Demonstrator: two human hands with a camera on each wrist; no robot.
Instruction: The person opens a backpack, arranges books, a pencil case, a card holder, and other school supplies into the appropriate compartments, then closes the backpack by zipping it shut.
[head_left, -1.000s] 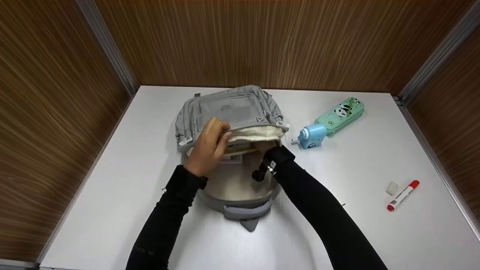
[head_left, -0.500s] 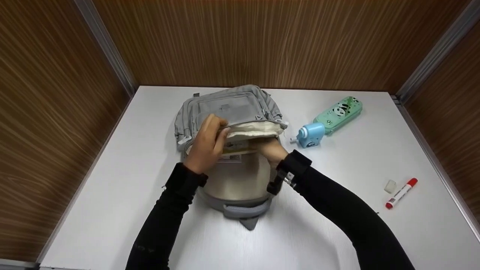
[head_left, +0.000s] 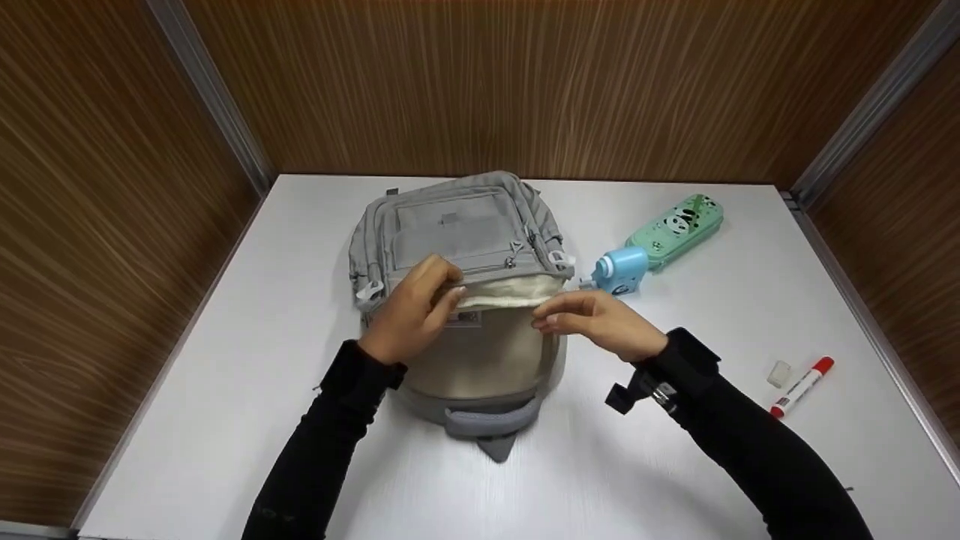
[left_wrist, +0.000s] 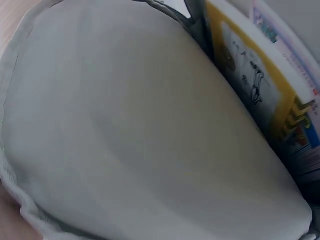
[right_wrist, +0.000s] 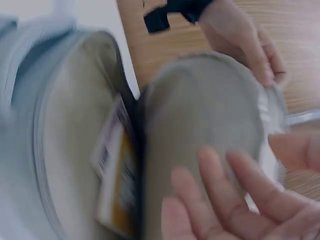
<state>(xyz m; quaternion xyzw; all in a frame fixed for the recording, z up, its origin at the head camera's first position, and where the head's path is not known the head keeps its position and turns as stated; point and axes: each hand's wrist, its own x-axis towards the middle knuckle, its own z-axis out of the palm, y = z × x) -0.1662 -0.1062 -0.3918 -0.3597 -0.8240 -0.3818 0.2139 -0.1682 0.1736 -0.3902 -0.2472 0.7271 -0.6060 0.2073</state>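
A grey backpack lies unzipped on the white table, its cream lining showing. My left hand pinches the edge of the raised front panel between thumb and fingers. At the right end of the same edge is my right hand, outside the bag. Its relaxed, slightly spread fingers hold nothing in the right wrist view. Inside the bag, a yellow-bordered book stands beside another book with a pale purple cover. The front panel hides most of the books in the head view.
Right of the bag, a light blue bottle-shaped item touches a green panda pencil case. Farther right lie a small whitish block and a red-capped marker. Wood-grain walls border the table's back and sides.
My right hand has come out of the bag, moving right and toward me, with nothing in it. My left hand has lowered the panel edge a little, so the books are now covered in the head view.
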